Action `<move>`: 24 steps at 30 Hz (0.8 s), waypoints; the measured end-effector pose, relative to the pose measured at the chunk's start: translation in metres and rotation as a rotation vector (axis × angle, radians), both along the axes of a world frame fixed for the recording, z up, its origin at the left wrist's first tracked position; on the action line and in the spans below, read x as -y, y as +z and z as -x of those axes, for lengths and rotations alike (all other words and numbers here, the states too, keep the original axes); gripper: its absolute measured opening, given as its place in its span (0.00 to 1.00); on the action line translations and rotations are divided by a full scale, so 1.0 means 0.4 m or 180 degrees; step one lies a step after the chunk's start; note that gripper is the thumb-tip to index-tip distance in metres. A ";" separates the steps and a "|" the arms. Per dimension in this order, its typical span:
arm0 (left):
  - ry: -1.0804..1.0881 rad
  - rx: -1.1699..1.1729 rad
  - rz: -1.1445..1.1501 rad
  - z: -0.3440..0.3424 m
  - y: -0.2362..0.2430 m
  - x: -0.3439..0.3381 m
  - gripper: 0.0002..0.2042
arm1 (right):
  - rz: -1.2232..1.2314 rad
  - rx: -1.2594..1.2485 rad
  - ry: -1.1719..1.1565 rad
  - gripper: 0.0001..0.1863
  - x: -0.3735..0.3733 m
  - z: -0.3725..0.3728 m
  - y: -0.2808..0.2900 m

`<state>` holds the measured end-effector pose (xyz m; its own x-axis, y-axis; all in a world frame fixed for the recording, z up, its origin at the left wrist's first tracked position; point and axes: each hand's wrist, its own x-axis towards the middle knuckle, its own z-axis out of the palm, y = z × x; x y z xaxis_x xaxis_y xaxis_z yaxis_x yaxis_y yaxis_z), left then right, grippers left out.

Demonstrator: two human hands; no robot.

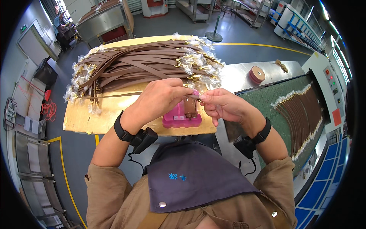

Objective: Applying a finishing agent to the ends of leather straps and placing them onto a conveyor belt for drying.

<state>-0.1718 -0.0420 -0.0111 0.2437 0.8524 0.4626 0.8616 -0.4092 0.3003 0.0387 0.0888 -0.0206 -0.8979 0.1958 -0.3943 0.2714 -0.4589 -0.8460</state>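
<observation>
Honestly, the far side's pretty much blocked by the brown strap pile (133,63) and the front right by the pink holder (171,121), but space is left at the front-left of the yellow board (97,119).

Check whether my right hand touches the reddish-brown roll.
Apart: the head view shows bare metal tabletop between your right hand and the reddish-brown roll.

I see a dark, round-based stand (214,36) on the grey floor (164,28), a yellow line (263,46) running near it. To my left sit a black box (45,71) and a coiled red cord (48,110).
</observation>
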 end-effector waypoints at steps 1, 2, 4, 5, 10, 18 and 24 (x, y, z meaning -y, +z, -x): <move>-0.0007 0.0045 -0.0028 -0.001 -0.003 -0.002 0.12 | 0.0019 -0.0038 0.0005 0.14 -0.002 -0.001 -0.003; -0.0012 0.0091 -0.0056 -0.002 -0.006 -0.003 0.12 | 0.0038 -0.0076 0.0011 0.13 -0.004 -0.002 -0.007; -0.0006 0.0161 0.0020 -0.008 -0.005 -0.002 0.12 | -0.0146 -0.0104 -0.0027 0.12 -0.011 -0.005 -0.020; 0.0002 0.0230 0.0093 -0.012 -0.003 -0.001 0.12 | -0.0334 -0.0132 -0.0063 0.11 -0.013 -0.006 -0.024; -0.0061 0.0806 0.0425 -0.016 -0.013 0.002 0.11 | -0.1418 -0.0331 -0.0288 0.12 0.010 0.004 -0.038; 0.0244 0.1007 0.0241 -0.031 -0.062 0.012 0.09 | -0.3483 -0.0510 -0.0527 0.08 0.022 0.010 -0.089; 0.0319 0.0535 -0.0300 -0.033 -0.088 0.018 0.11 | -0.4258 -0.1006 -0.0535 0.07 0.008 0.024 -0.107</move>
<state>-0.1586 -0.0492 -0.0463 0.0725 0.8195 0.5684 0.8404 -0.3571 0.4077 0.0290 0.0856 -0.0636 -0.8412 0.3735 0.3909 0.0106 0.7343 -0.6787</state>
